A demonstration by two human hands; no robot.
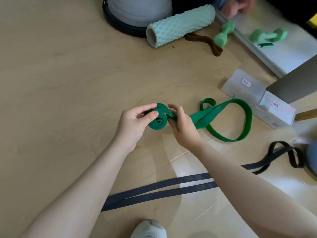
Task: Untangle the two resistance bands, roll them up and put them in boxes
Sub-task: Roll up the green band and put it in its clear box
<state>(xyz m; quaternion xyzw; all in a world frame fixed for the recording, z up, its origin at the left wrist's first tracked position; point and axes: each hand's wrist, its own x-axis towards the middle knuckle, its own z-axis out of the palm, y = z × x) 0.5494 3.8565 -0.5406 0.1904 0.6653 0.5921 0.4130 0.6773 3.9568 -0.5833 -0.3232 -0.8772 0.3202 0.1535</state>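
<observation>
A white shoe (148, 229) is cut off at the bottom edge, and just beyond it a black band (159, 188) lies flat on the wooden floor (51, 83), passing under the right forearm and ending in loose loops at the right. Both bare forearms reach forward to the middle. The left hand (133, 125) curls around a coil of the green band (228, 121), thumb pressed on the spiral's face and fingers over the top. The right hand (181, 126) pinches the strap where it leaves the coil; its fingertips are hidden behind the band. The unrolled rest trails right in twisted loops on the floor. Beyond it sit two pale boxes (257, 98) with small labels too blurred to read. Farthest off lie a bumpy roller (180, 25) and green dumbbells (223, 34).
</observation>
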